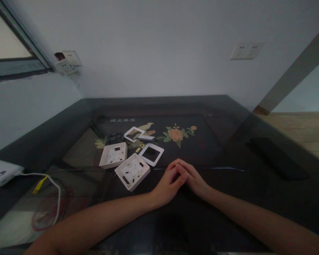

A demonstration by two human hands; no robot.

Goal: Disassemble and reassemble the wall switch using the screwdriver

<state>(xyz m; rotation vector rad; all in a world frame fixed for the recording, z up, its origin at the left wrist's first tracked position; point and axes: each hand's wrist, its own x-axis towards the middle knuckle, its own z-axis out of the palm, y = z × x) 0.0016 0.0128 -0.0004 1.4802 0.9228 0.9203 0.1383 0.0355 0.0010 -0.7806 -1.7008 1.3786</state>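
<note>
My left hand (166, 187) and my right hand (195, 179) rest folded together on the dark table, thumbs crossing, closed with no object showing between them. Just left of them lies a white switch back box (133, 171), its hollow side up. A second back box (113, 156) stands beside it. Two white square frames (157, 161) (127, 135) lie flat near the boxes. Among these parts are a black mounting bracket (114, 138), a white and grey switch piece (146, 139) and a small yellowish piece (138, 148).
A white device (2, 173) with a white cable (59, 198) and yellow tag (39, 185) sits at the left. A flat black object (279, 158) lies on the right. The glossy table (215, 148) meets the wall behind, where sockets (247, 50) are mounted.
</note>
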